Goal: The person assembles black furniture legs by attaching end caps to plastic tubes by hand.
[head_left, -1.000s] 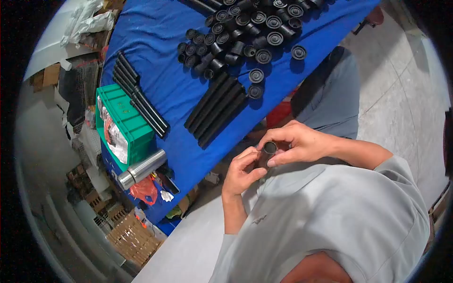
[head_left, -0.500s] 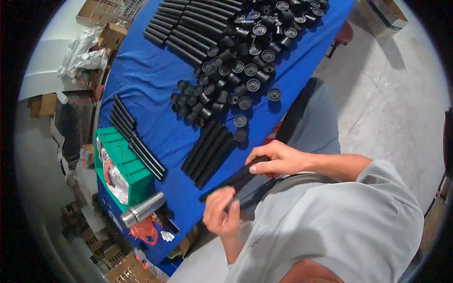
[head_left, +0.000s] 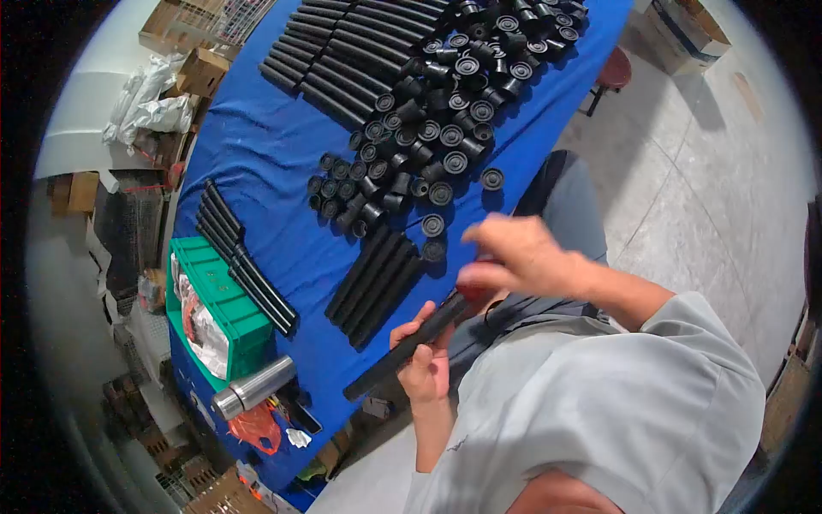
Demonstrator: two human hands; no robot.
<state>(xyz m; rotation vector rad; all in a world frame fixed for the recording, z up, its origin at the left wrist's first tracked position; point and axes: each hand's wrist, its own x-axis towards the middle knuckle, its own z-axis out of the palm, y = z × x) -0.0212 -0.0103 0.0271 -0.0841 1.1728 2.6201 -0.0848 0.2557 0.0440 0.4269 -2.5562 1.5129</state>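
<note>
My left hand [head_left: 421, 358] is closed around a black tube [head_left: 385, 370], its thumb and fingers wrapped about the middle. The tube slants over the near table edge, its lower end pointing left. At the upper end is my right hand [head_left: 527, 257], blurred by motion, with thumb and fingers apart and nothing visible held in them. Something dark red [head_left: 471, 287] shows under that hand; I cannot make out what it is. Several similar black tubes [head_left: 372, 287] lie side by side on the blue cloth [head_left: 282, 154] just beyond my hands.
Many round black caps [head_left: 451, 134] are heaped beyond the tubes, with rows of black tubes [head_left: 342, 73] behind. At left are thinner black tubes [head_left: 248, 265], a green crate [head_left: 231, 300], a steel flask [head_left: 254, 387] and an orange bag [head_left: 257, 427]. A red stool [head_left: 615, 68] stands at the far right.
My right hand has let go of the tube and moved up and right. My left hand has taken hold of the tube, which has shifted down and left.
</note>
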